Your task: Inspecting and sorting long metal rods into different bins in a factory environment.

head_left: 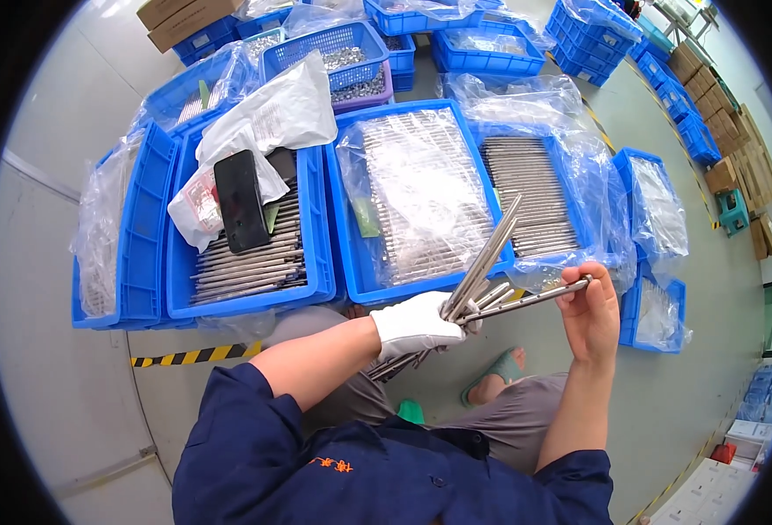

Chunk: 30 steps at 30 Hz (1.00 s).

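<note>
My left hand (423,325), in a white glove, is closed round a bundle of thin metal rods (484,260). The rods fan out, some pointing up and away, others sticking out below the glove. My bare right hand (592,308) pinches the end of one rod (530,300) between thumb and fingers. That rod has small dark marks along it and slants from the glove up to the right. Beyond my hands is a blue crate (348,254) of similar rods under clear plastic. Another crate to its right holds a row of bare metal rods (530,197).
At the left, a blue crate (323,262) holds rods, with a black phone (241,201) and white plastic mailer bag (272,109) on top. A blue basket (281,66) of small metal parts stands farther back. Stacked blue crates (583,44) and cardboard boxes (719,114) stand at the right.
</note>
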Tool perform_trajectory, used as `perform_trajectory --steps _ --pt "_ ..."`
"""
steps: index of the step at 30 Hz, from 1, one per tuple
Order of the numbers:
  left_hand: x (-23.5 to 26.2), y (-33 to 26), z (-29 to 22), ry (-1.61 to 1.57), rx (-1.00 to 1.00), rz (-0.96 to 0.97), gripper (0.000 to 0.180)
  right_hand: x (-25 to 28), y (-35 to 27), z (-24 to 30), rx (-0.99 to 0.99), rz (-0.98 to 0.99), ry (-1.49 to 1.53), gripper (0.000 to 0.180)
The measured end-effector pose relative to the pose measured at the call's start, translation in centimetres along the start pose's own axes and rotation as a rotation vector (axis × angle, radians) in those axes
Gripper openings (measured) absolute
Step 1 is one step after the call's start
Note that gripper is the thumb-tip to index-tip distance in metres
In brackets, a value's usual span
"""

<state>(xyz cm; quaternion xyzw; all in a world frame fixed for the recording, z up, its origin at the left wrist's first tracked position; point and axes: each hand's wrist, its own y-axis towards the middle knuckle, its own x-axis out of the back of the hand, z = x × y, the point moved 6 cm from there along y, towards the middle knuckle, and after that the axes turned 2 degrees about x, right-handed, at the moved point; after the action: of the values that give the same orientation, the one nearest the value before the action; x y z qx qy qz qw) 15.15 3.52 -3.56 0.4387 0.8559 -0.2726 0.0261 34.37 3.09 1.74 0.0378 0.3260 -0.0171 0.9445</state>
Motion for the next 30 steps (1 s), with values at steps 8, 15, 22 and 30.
perform_trajectory --steps 8,15,22,30 --pt "0.0 0.1 0.5 -0.047 -0.004 -0.011 0.018 -0.4 -0.2 -0.6 0.139 -0.113 -0.186 0.022" --pt "-0.3 0.6 0.7 -0.071 -0.002 -0.018 0.019 -0.3 -0.8 -1.1 0.068 -0.125 -0.032 0.019" --pt "0.1 0.0 0.7 -0.114 0.038 -0.053 0.022 -1.1 0.2 -2.5 0.073 -0.089 0.2 0.02" --pt "-0.1 0.2 0.4 -0.1 0.037 -0.014 0.021 -0.4 0.0 0.5 -0.128 0.08 -0.065 0.019"
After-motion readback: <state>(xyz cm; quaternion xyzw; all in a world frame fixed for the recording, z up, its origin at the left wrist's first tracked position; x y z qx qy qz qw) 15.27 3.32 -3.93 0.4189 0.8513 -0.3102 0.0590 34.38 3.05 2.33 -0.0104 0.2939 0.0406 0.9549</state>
